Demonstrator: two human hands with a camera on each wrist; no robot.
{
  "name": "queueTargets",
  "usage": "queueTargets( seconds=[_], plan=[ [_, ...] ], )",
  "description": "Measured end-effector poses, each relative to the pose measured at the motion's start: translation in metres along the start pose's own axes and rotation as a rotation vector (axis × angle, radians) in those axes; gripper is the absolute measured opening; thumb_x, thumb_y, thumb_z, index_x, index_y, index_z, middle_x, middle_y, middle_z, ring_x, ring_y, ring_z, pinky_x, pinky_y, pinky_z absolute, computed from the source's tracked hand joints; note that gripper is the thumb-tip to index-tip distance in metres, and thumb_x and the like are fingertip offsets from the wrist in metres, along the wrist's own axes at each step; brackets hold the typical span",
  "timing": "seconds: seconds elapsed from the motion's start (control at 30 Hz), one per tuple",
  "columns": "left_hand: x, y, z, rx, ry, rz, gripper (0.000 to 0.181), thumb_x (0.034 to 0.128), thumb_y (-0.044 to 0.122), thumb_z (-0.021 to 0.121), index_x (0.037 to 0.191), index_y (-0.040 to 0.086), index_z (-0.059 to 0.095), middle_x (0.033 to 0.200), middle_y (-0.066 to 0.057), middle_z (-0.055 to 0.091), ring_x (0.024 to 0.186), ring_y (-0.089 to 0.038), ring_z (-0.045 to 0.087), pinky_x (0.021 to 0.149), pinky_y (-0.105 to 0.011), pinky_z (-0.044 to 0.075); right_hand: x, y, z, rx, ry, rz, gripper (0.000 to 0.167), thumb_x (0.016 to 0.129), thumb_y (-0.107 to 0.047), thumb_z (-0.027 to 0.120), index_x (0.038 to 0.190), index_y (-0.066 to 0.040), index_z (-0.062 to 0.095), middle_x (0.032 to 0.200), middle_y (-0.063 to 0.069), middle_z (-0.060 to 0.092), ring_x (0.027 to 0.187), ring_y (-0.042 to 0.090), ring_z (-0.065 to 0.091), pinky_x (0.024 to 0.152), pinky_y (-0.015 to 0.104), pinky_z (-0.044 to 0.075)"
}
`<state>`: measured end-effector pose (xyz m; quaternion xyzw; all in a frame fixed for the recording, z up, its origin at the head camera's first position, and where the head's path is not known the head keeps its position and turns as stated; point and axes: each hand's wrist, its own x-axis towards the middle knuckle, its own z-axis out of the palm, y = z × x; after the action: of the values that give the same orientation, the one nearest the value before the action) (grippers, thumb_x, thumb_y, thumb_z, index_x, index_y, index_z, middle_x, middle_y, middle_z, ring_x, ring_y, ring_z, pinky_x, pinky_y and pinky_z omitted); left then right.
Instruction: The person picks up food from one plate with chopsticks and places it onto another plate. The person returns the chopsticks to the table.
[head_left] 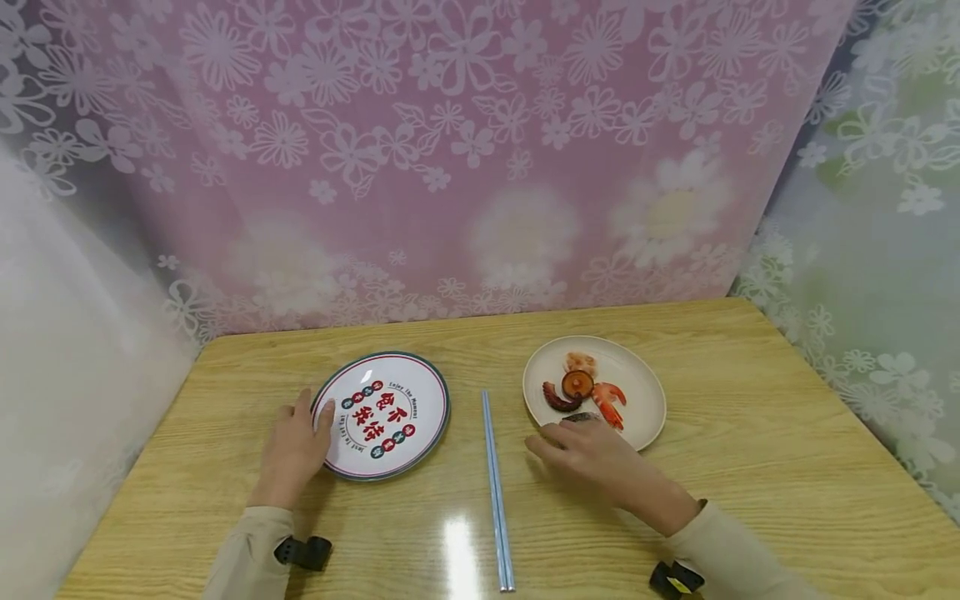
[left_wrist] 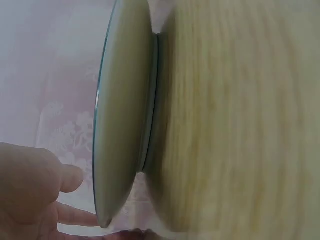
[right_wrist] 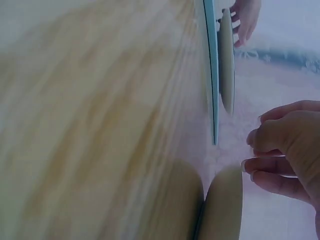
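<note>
At the rim of a white plate (head_left: 427,400) with red lettering and a green edge rests my left hand (head_left: 292,446). Its thumb is above the plate, and its other fingers lie along the far rim. My right hand (head_left: 592,458) hovers over the near edge of a beige plate (head_left: 645,400), fingers loosely bent, nothing between them. On that plate sit a mushroom slice (head_left: 577,384), a dark tentacle (head_left: 561,400), a red-and-white shrimp (head_left: 609,404) and an orange-pink piece (head_left: 580,362). A dark grey piece (head_left: 581,417) is partly hidden by the right hand.
Two pale blue chopsticks (head_left: 495,492) lie side by side on the wooden table (head_left: 405,533) between the plates. A pink flowered curtain (head_left: 450,208) hangs behind the table, with pale cloth on both sides.
</note>
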<state>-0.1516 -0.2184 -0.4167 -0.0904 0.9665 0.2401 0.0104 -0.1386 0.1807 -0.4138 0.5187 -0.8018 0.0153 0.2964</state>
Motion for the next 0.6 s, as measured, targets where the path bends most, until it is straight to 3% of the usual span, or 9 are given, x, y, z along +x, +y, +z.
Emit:
queueTargets(
  seconds=[0.17,0.3,0.4,0.6],
  plan=[
    [0.006,-0.007,0.004,-0.054,0.020,-0.007,0.052,0.1048,0.027,0.029,0.137,-0.013,0.036,0.127,-0.041,0.046,0.116,-0.054,0.046,0.094,-0.060,0.038,0.011,-0.010,0.005,-0.034,-0.014,-0.091,0.017,0.079,-0.006,0.059,0.095,-0.012,0.063,0.078,-0.002,0.056,0.061,0.009,0.055,0.053,0.020,0.045],
    [0.008,-0.011,0.005,-0.097,0.030,-0.007,0.041,0.1038,0.018,0.029,0.124,-0.015,0.045,0.113,-0.039,0.055,0.100,-0.048,0.057,0.084,-0.056,0.044,0.019,-0.019,0.007,-0.027,-0.054,-0.151,0.012,0.084,-0.011,0.055,0.094,-0.013,0.063,0.076,-0.004,0.055,0.063,0.008,0.055,0.053,0.020,0.045],
    [0.008,-0.014,0.005,-0.115,0.048,0.001,0.036,0.1022,0.012,0.029,0.115,-0.015,0.049,0.105,-0.036,0.057,0.089,-0.042,0.056,0.078,-0.052,0.045,0.026,-0.025,0.008,-0.042,-0.110,-0.200,0.014,0.087,-0.013,0.055,0.098,-0.014,0.064,0.079,-0.005,0.056,0.067,0.008,0.055,0.057,0.021,0.045],
    [0.009,-0.016,0.003,-0.124,0.038,0.001,0.036,0.1011,0.011,0.029,0.114,-0.015,0.050,0.105,-0.035,0.056,0.094,-0.045,0.054,0.081,-0.053,0.043,0.041,-0.036,0.013,-0.109,-0.199,-0.293,0.014,0.088,-0.019,0.060,0.102,-0.017,0.062,0.084,-0.007,0.056,0.072,0.007,0.056,0.063,0.021,0.046]
  ],
)
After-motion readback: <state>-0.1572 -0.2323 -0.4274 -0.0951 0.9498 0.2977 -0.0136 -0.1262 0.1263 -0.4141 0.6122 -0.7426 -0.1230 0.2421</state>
